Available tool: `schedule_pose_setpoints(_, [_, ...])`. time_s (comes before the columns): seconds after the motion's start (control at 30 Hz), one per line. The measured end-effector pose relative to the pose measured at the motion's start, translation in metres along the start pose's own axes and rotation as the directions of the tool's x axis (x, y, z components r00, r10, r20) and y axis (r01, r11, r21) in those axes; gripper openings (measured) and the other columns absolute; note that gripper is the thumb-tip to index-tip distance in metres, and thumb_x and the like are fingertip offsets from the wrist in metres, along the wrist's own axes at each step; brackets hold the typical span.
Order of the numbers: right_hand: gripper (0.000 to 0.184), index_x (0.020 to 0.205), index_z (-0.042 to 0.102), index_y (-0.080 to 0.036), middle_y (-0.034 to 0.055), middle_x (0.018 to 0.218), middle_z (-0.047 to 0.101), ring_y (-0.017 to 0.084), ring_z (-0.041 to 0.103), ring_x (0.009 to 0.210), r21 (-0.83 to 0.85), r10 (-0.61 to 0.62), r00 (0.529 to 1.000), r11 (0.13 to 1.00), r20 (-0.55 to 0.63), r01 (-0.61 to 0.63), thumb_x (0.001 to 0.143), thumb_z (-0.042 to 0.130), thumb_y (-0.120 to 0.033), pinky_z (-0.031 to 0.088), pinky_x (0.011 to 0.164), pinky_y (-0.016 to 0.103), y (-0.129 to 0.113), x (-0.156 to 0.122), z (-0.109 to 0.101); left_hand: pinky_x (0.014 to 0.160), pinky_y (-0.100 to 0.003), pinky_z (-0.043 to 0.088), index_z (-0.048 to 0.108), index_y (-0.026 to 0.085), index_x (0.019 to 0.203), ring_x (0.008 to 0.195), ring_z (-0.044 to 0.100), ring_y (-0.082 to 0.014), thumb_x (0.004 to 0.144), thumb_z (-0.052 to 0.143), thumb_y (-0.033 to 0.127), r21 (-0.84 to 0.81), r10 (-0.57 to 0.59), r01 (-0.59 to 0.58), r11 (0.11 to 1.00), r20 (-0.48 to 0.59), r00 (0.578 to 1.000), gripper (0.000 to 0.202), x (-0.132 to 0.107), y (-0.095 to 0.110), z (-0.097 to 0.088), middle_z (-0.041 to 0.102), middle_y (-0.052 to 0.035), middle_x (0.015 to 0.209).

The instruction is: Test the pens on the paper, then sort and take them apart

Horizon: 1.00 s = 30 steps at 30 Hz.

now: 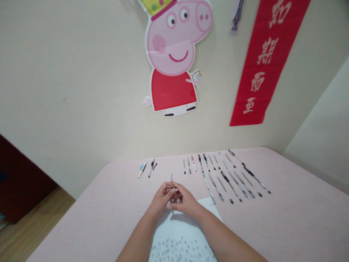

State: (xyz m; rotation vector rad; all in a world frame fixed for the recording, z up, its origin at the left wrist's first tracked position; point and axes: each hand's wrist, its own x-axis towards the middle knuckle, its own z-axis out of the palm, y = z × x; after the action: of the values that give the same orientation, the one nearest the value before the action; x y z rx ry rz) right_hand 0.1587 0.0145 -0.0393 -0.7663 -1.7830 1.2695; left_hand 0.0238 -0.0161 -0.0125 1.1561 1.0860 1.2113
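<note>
Both of my hands are together over the top of a white sheet of paper [178, 233]. A slim, light-coloured pen [171, 177] is between them, pointing away from me, its far tip showing beyond my fingers and its near end below them. My left hand [160, 199] is closed around it from the left. My right hand [188, 201] has its fingers bent and closed on the same pen from the right. The pen's middle is mostly hidden by my fingers. Rows of small dark handwritten marks cover the lower part of the paper.
Several pens [230, 185] lie in two rows on the pink tabletop [114, 207] to the right. At the back left are a blue-and-white pen [143, 170] and a black pen [151, 169] with loose caps. The wall bears a cartoon pig cutout [174, 87] and a red banner [253, 65].
</note>
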Motion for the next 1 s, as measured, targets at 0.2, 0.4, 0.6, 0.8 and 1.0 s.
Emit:
schedule_pose_setpoints(0.2, [0.078, 0.126, 0.049, -0.027, 0.0080, 0.114, 0.057, 0.018, 0.056, 0.081, 0.015, -0.004, 0.999, 1.000, -0.043, 0.005, 0.055, 0.080, -0.021, 0.048, 0.070, 0.034, 0.0023, -0.0010, 0.0016, 0.059, -0.024, 0.040, 0.052, 0.018, 0.085, 0.060, 0.054, -0.0110, 0.072, 0.066, 0.045, -0.015, -0.006, 0.006, 1.000, 0.005, 1.000, 0.033, 0.0002, 0.0011, 0.0013, 0.056, 0.0033, 0.063])
schedule_pose_setpoints(0.4, [0.057, 0.110, 0.055, -0.023, 0.0013, 0.094, 0.063, 0.014, 0.055, 0.071, -0.003, -0.001, 0.999, 1.000, -0.045, 0.000, 0.058, 0.075, -0.017, 0.046, 0.065, 0.028, -0.0051, -0.0020, 0.0030, 0.059, -0.023, 0.040, 0.054, 0.018, 0.081, 0.062, 0.053, -0.0100, 0.072, 0.067, 0.043, -0.007, 0.007, -0.006, 1.000, 0.033, 0.999, 0.031, 0.0004, -0.0005, 0.0012, 0.057, 0.0017, 0.069])
schedule_pose_setpoints(0.6, [0.053, 0.107, 0.056, -0.023, -0.0008, 0.088, 0.062, 0.014, 0.054, 0.068, -0.035, -0.003, 0.998, 0.999, -0.055, 0.001, 0.058, 0.075, -0.017, 0.044, 0.062, 0.026, -0.0047, -0.0023, 0.0026, 0.058, -0.023, 0.039, 0.054, 0.017, 0.080, 0.062, 0.053, -0.0105, 0.072, 0.066, 0.045, 0.030, 0.003, -0.003, 1.000, 0.016, 1.000, 0.032, 0.0000, -0.0019, 0.0006, 0.058, 0.0006, 0.071])
schedule_pose_setpoints(0.8, [0.061, 0.114, 0.053, -0.025, 0.0019, 0.098, 0.063, 0.015, 0.056, 0.073, -0.036, -0.035, 0.999, 0.999, -0.011, 0.034, 0.059, 0.079, -0.029, 0.046, 0.066, 0.028, -0.0036, -0.0009, -0.0019, 0.060, -0.023, 0.040, 0.054, 0.018, 0.079, 0.061, 0.052, -0.0101, 0.074, 0.066, 0.044, -0.003, -0.010, 0.010, 1.000, 0.023, 1.000, 0.029, -0.0008, 0.0013, 0.0014, 0.056, 0.0023, 0.065])
schedule_pose_setpoints(1.0, [0.038, 0.118, 0.057, -0.023, 0.0074, 0.107, 0.062, 0.017, 0.060, 0.080, 0.057, -0.009, 0.999, 0.998, -0.050, 0.012, 0.086, 0.051, -0.041, 0.049, 0.067, 0.028, -0.0003, -0.0011, -0.0029, 0.056, -0.022, 0.036, 0.053, 0.018, 0.077, 0.058, 0.048, -0.0084, 0.073, 0.065, 0.049, -0.015, -0.008, 0.009, 1.000, 0.069, 0.998, 0.033, -0.0005, -0.0003, 0.0009, 0.054, 0.0028, 0.064])
